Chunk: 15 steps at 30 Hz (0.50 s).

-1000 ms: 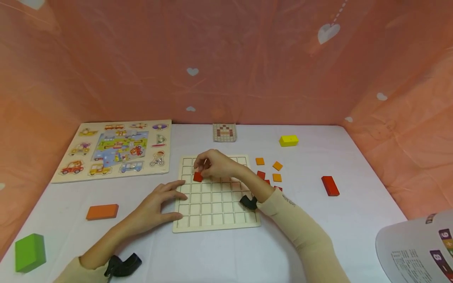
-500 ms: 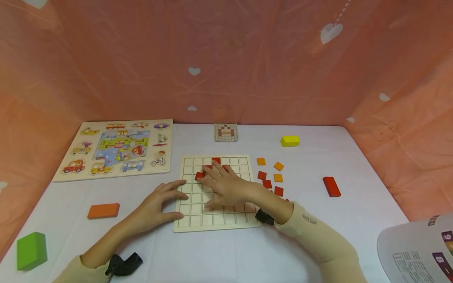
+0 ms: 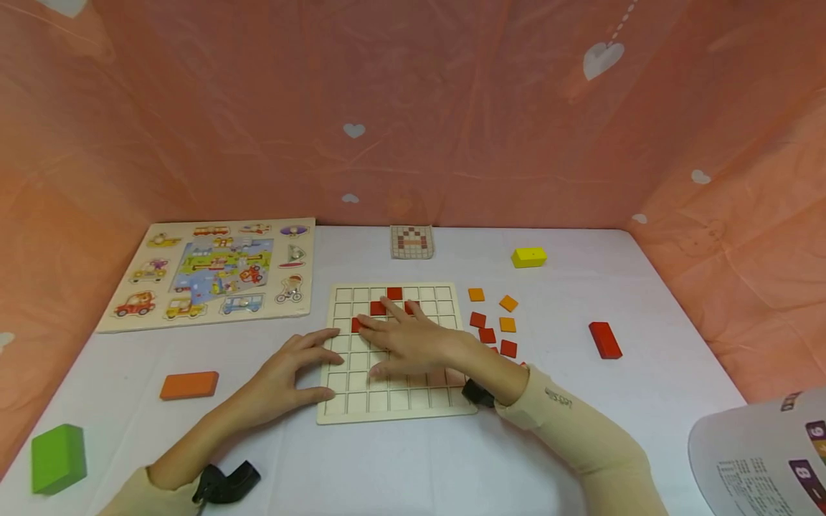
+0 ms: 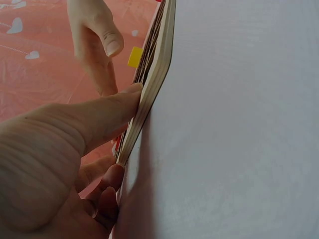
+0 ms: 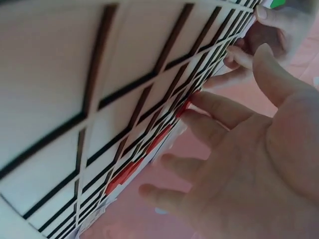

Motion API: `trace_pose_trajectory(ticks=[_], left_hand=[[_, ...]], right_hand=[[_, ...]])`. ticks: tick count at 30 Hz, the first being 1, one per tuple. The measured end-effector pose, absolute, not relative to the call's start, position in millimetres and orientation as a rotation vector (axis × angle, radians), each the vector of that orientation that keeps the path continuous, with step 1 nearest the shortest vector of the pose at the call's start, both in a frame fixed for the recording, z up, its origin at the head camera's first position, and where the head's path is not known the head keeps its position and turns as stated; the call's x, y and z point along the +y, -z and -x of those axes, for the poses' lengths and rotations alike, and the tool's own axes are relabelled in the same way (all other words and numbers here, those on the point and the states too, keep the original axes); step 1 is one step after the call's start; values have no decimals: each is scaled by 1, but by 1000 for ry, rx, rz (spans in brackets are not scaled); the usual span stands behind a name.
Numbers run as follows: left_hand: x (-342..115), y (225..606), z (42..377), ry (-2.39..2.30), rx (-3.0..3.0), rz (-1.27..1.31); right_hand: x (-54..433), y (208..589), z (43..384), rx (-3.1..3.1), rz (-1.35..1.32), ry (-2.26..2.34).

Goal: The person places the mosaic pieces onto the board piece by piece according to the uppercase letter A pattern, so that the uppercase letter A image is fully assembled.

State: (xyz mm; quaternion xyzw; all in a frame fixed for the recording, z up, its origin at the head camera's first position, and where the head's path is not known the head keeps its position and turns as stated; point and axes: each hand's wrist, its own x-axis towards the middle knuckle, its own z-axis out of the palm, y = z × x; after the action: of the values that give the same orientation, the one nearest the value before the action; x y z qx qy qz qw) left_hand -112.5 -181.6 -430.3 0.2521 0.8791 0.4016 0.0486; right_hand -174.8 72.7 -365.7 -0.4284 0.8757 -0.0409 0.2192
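Observation:
A pale wooden grid board (image 3: 387,401) lies at the middle of the table. My left hand (image 3: 279,380) rests at its left edge, fingers spread, with fingertips on the rim; in the left wrist view the thumb (image 4: 112,117) lies over the board's edge. My right hand (image 3: 413,344) reaches across the grid with fingers outstretched. Its index fingertip touches a red square tile (image 3: 355,325) in a left-hand cell. More red tiles sit in cells higher up, one in the top row (image 3: 395,293) and one below it (image 3: 378,308); another is partly covered by the right fingers.
Loose red tiles (image 3: 487,335) and orange tiles (image 3: 508,325) lie right of the board. A small pattern card (image 3: 411,244) lies behind it. Around are a vehicle puzzle (image 3: 213,322), yellow block (image 3: 529,257), red block (image 3: 604,340), orange block (image 3: 189,385), green block (image 3: 59,459) and white container (image 3: 761,459).
My right hand let go of the red tile and spread its fingers over the board. The tile, tilted before, now sits squarely in its cell. My left hand has stayed put.

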Motion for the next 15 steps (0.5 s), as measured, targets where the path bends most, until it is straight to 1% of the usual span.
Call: trace_pose_trajectory(ticks=[3,7,12,15], left_hand=[[-182,430,112,-1222,2685,-770],[-182,430,111,-1222,2688,-774],[-181,430,111,-1221,2686,-763],[-181,430,112,-1214,2691,-761]], right_hand=[[75,367,178,2401,1197,169],[91,368,184,2384,1178,436],[134,365,194,2403,1044,936],[169,365,196,2437,921,1092]])
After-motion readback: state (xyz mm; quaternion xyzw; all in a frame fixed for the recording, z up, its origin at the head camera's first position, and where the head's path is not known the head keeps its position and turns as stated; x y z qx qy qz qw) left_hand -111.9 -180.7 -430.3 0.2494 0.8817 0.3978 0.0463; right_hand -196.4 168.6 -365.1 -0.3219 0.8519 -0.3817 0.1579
